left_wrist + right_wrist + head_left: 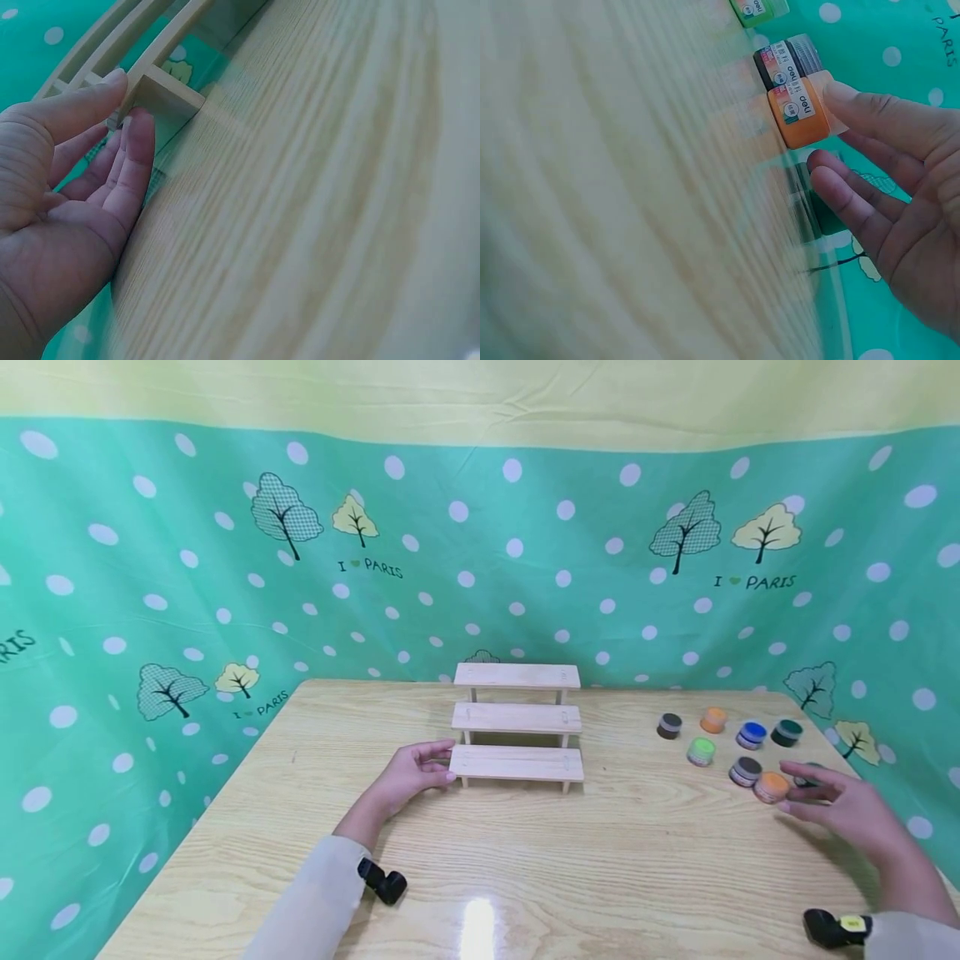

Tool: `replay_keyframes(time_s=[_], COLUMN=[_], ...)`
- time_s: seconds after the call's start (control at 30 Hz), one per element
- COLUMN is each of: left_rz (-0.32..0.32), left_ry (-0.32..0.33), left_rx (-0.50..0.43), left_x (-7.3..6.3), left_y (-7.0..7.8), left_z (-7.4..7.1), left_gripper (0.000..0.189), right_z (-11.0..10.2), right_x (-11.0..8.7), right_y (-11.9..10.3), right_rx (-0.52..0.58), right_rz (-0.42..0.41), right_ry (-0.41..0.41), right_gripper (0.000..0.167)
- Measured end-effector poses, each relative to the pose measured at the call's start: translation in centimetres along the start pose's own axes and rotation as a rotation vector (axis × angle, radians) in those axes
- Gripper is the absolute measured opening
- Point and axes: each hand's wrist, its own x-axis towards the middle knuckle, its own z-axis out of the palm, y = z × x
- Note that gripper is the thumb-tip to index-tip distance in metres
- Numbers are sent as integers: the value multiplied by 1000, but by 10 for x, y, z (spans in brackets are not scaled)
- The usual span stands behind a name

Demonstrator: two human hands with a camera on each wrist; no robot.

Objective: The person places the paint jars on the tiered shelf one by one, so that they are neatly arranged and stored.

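Note:
A three-step pale wooden display stand [516, 717] stands at the back middle of the table. My left hand [411, 774] holds the left end of its lowest step, thumb at the front corner and fingers behind; the left wrist view shows the thumb [105, 96] against the wood. At the right, my right hand [843, 806] reaches around the near orange paint jar [771, 787]. In the right wrist view its thumb [844, 94] is at that jar's lid, with the lower fingers apart from the jar. A dark green jar [825, 202] is partly hidden behind these fingers.
Against the near orange jar stands a dark brown one [745, 771]. Behind are a light green jar [701, 751], another dark one [669, 725], another orange [713, 720], a blue [751, 735] and a dark green [786, 732]. A green dotted cloth [420, 618] hangs behind the table [540, 868].

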Motion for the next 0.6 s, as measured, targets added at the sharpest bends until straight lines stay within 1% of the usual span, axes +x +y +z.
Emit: replay_keyframes(time_s=[0.27,0.43,0.6], left_rz=[-15,-7,-25], left_ry=[-16,-13,-6], left_rx=[-42,-33,-61], left_x=[2,3,3], left_y=[-2,-1,-1], left_z=[-4,-3,-3], left_gripper=[67,67,67], right_z=[-2,1,2], right_x=[9,14,15], right_y=[3,5,4], right_rx=[-6,-26,-48], right_rz=[28,31,54], right_ry=[-35,-7,-5], right_gripper=[89,87,87])
